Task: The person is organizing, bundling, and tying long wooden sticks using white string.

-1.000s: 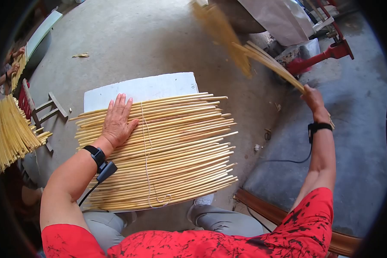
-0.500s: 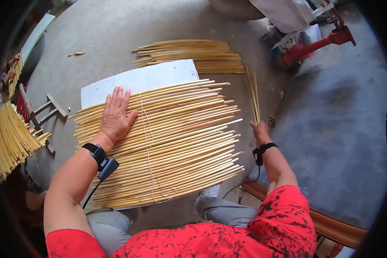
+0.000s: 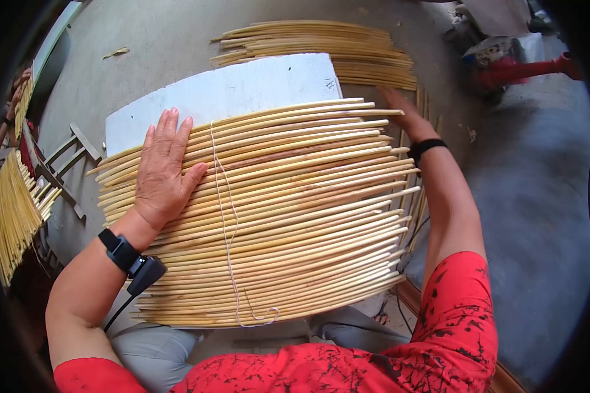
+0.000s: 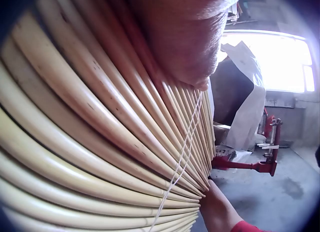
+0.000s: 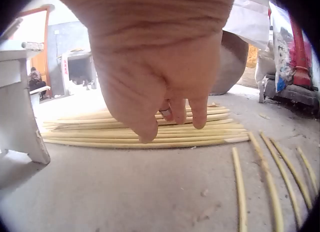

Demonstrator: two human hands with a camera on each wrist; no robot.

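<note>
Many peeled yellow sticks [image 3: 295,196] lie side by side across a white board [image 3: 242,85], with a thin white string [image 3: 227,229] running over them. My left hand [image 3: 164,167] rests flat on their left part, fingers spread. Beyond the board, a pile of sticks [image 3: 321,49] lies on the floor. My right hand [image 3: 406,114] reaches down beside that pile. In the right wrist view, the hand [image 5: 160,67] hangs over the floor pile [image 5: 190,134] with loosely bent fingers and holds nothing; whether it touches the sticks I cannot tell.
A few loose sticks [image 5: 270,182] lie on the floor right of the board. A red metal stand [image 3: 531,71] is at the upper right. At the left are a wooden stool [image 3: 72,154], a stick bundle [image 3: 16,216] and another person's hands.
My right hand has let go of the few sticks it held, which now lie on the floor, and moved forward and left to the floor pile. My left hand still rests on the sticks.
</note>
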